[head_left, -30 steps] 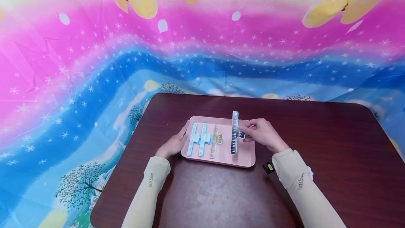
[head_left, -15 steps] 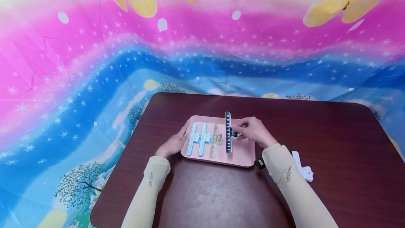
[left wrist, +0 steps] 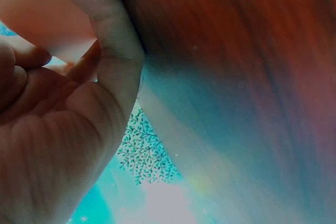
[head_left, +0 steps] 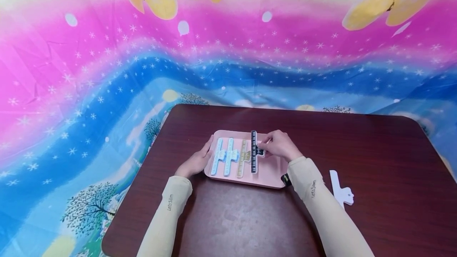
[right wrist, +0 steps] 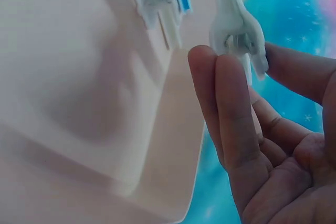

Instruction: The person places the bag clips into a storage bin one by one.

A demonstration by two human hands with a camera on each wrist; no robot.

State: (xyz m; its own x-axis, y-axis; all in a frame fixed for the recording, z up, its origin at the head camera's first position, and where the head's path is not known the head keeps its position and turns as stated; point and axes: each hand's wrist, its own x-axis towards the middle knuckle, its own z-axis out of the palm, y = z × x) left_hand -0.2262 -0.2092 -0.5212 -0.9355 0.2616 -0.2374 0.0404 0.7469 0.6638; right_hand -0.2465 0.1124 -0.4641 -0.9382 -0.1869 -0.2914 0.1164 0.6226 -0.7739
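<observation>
My right hand [head_left: 280,144] pinches a black piano-key clip [head_left: 254,154] by its handle, between thumb and fingers, over the pink tray [head_left: 269,174]. In the right wrist view the pale back of the held clip [right wrist: 231,19] and its spring show at the fingertips. Just left of it in the tray lies a gold piano-key clip [head_left: 241,165]. Two light blue clips, one [head_left: 228,163] beside the other [head_left: 216,163], lie parallel further left. My left hand [head_left: 194,163] holds the tray's left side; the left wrist view shows the thumb [left wrist: 113,30] against the tray wall.
A white clip [head_left: 340,193] lies on the dark wooden table [head_left: 378,162], right of the tray and partly behind the right sleeve [head_left: 317,193]. A colourful patterned cloth [head_left: 228,70] hangs behind the table.
My right hand has moved left and slightly down with the black clip, bringing it beside the gold one. The white clip has come into view from behind the sleeve. The left hand stays put.
</observation>
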